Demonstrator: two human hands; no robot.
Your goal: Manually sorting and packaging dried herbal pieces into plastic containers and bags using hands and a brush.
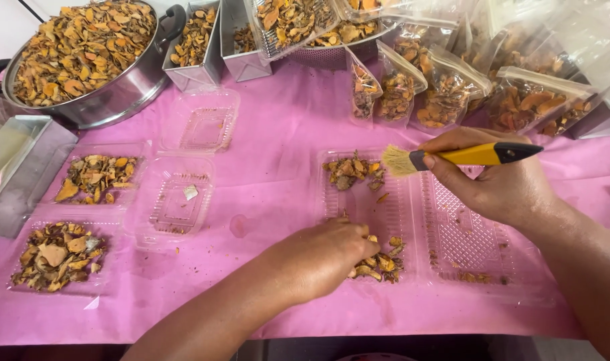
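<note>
While right hand (499,187) grips brush (452,157) above tray (412,220), left hand (322,257) seemingly pinches dried slices (378,264) under fingers.

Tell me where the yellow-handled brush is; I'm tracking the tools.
In the head view, the yellow-handled brush is right of centre, held in the right hand, its bristles over the open clear plastic tray of dried orange slices.

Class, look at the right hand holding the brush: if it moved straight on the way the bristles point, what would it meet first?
Probably the small heap of dried orange-brown slices in the clear plastic tray, just beyond the yellow-handled brush in the right hand; height is unclear.
</note>
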